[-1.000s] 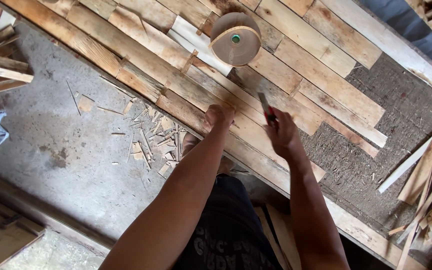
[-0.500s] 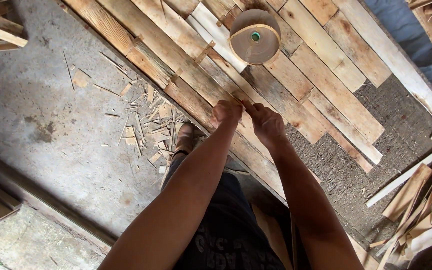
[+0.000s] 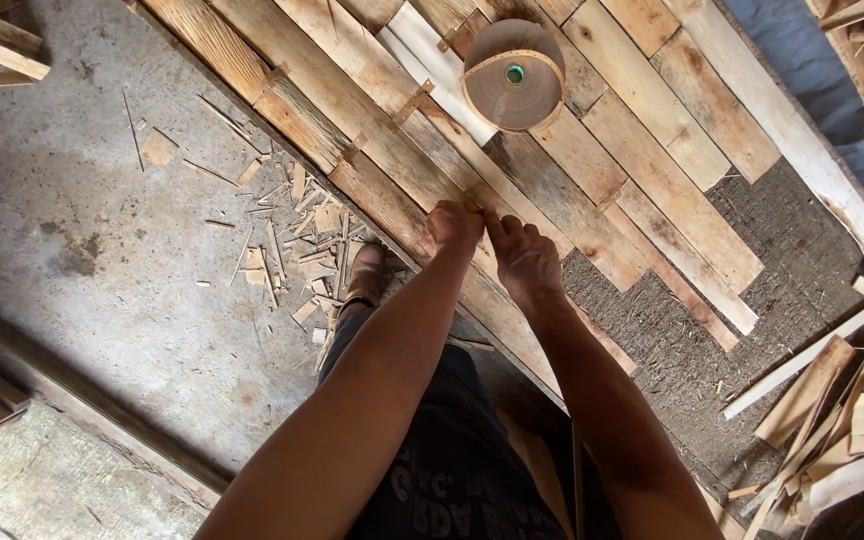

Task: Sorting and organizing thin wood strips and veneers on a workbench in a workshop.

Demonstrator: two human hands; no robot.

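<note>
Planks (image 3: 552,190) at frame centre get both hands: left hand (image 3: 450,228) curled closed, right hand (image 3: 522,255) fingers pressed together; firm, even pressure would serve best.

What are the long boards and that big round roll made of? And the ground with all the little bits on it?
The boards look like rough, unpainted wood: grain, knots and weathered patches show. The round roll seems to be a tan paper-like or thin veneer strip wound on a green core; hard to tell which. The floor looks like bare grey concrete, stained, with wood splinters.
</note>
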